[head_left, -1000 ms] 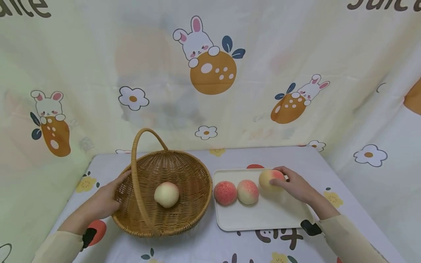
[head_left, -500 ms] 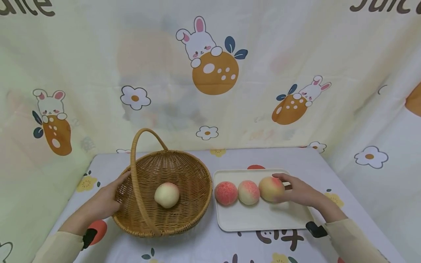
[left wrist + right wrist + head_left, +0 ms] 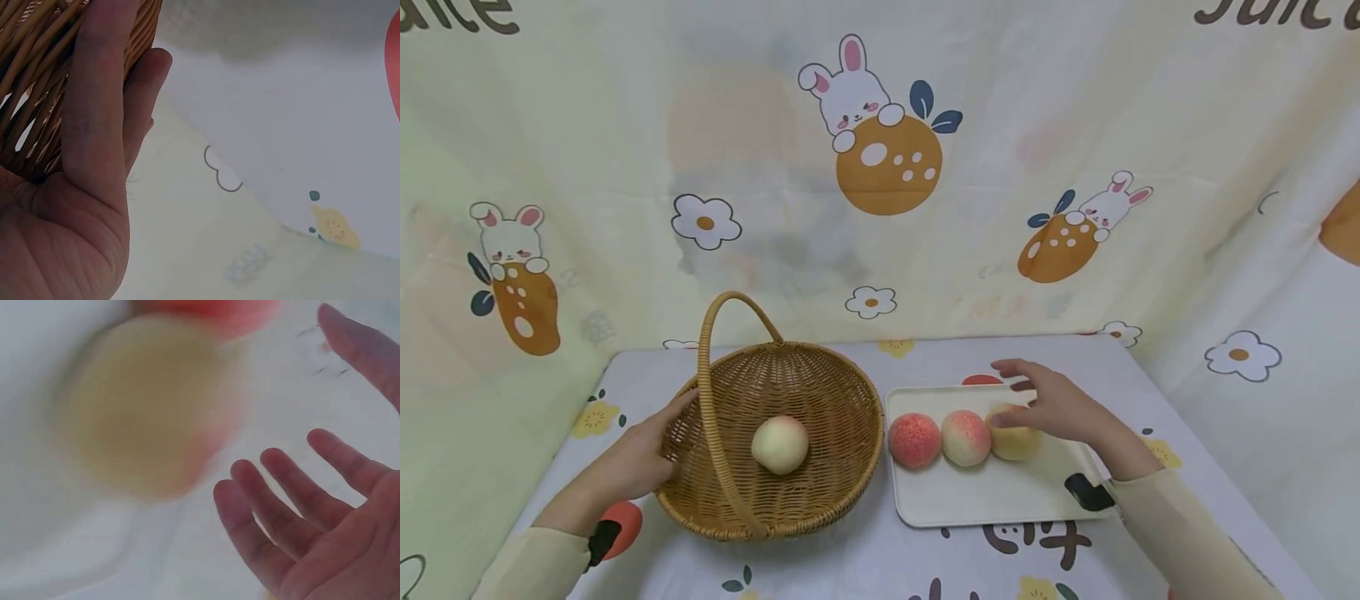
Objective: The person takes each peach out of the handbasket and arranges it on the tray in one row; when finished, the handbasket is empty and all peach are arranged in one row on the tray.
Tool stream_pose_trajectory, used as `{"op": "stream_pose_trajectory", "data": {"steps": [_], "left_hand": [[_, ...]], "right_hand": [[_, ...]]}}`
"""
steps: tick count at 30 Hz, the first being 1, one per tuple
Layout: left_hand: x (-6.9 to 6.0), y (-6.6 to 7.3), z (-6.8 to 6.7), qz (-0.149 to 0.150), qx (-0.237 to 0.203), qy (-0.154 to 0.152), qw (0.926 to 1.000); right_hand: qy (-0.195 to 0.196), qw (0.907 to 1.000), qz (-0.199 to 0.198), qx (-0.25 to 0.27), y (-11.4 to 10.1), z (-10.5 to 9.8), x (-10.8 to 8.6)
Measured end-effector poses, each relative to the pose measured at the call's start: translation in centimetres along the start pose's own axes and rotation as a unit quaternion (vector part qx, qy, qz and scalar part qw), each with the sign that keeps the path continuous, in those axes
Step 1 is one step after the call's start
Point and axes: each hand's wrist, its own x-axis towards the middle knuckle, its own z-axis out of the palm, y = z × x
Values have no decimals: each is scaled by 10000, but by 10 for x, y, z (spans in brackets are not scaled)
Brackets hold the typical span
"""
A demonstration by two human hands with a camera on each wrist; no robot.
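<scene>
My left hand (image 3: 634,460) grips the left side of a round wicker basket (image 3: 842,392); in the left wrist view its fingers lie along the outside of the weave (image 3: 37,81). One pale peach (image 3: 780,445) sits inside the basket. On a white tray (image 3: 970,500) a red peach (image 3: 914,440), a pink-and-cream peach (image 3: 966,438) and a yellow peach (image 3: 1017,444) stand in a row. Over the yellow one hovers my right hand (image 3: 1062,404), fingers spread, partly covering it. The right wrist view shows that peach (image 3: 144,412) blurred and apart from the fingertips.
The basket's tall arched handle (image 3: 709,400) rises on its left side. Basket and tray stand close together on a patterned tablecloth (image 3: 850,567). Behind them hangs a printed curtain (image 3: 760,150) with rabbits and flowers.
The yellow peach has been set down on the tray beside the pink-and-cream one and let go. My right hand has lifted off it, fingers spreading. The left hand has stayed put.
</scene>
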Motion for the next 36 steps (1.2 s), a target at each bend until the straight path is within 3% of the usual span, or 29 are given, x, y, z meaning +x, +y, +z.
{"op": "stream_pose_trajectory", "data": {"steps": [3,9,17,25,36], "left_hand": [[0,0,0,12,3,12,10000],[0,-1,0,37,-36,13,10000],[0,2,0,87,94,52,9999],[1,6,0,202,138,41,9997],[-2,7,0,156,123,110,9997]], "right_hand": [[-93,9986,-421,315,-42,-1,16],[-756,9898,-1072,548,-129,7,53],[-1395,9772,-1503,557,-200,40,105],[-2122,9652,-1520,167,-228,82,128],[-2989,9494,-889,-375,-211,127,142]]}}
